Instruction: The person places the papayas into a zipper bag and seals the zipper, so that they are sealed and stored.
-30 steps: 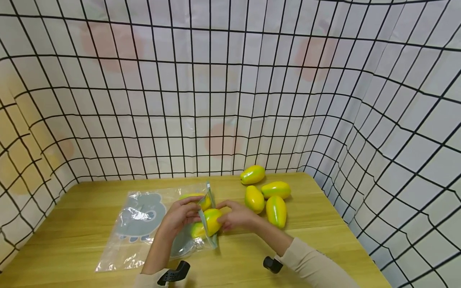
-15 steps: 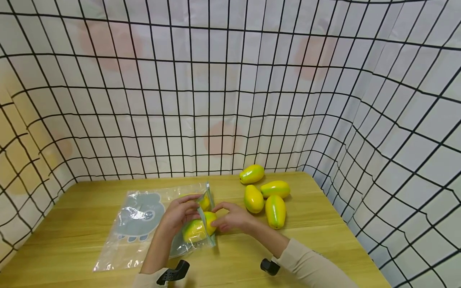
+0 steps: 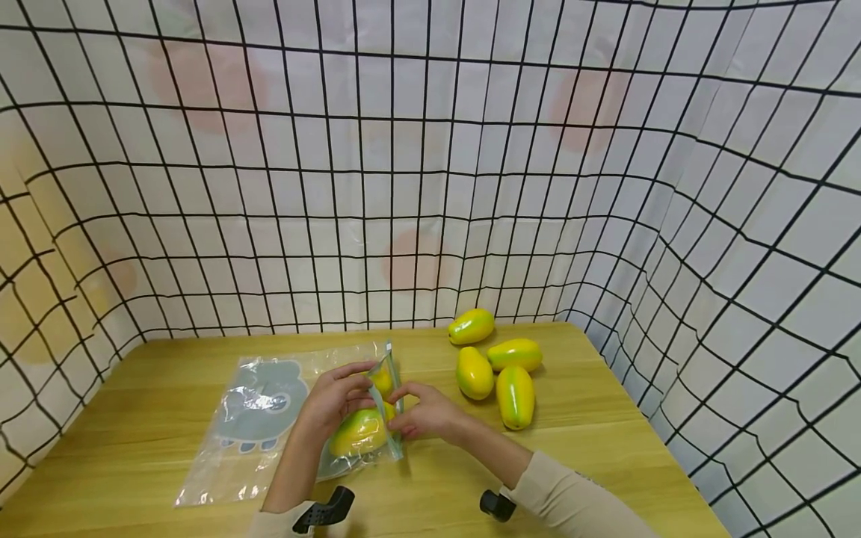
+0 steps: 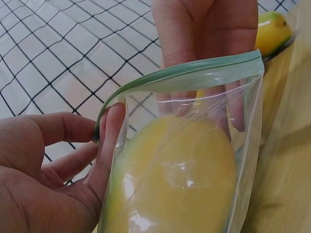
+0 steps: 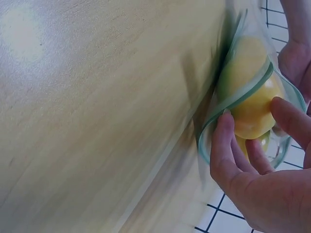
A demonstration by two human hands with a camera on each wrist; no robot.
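Note:
A clear zip bag with a grey-blue cartoon print lies on the table, its green-edged mouth facing right. My left hand pinches the upper side of that mouth between thumb and fingers. Inside the bag, just behind the opening, is a yellow-green papaya, which looks like a model. Another papaya lies farther back in the bag, partly hidden by my left hand. My right hand is at the mouth, its extended fingers reaching in around the end of the nearer papaya.
Several loose papayas lie to the right of the bag on the wooden table. A black grid net over a pale sheet stands along the back and sides. Each wrist wears a small black camera.
The nearer papaya has moved left, from the bag's mouth to inside it. My right hand has followed it leftward. My left hand has kept its pinch on the bag.

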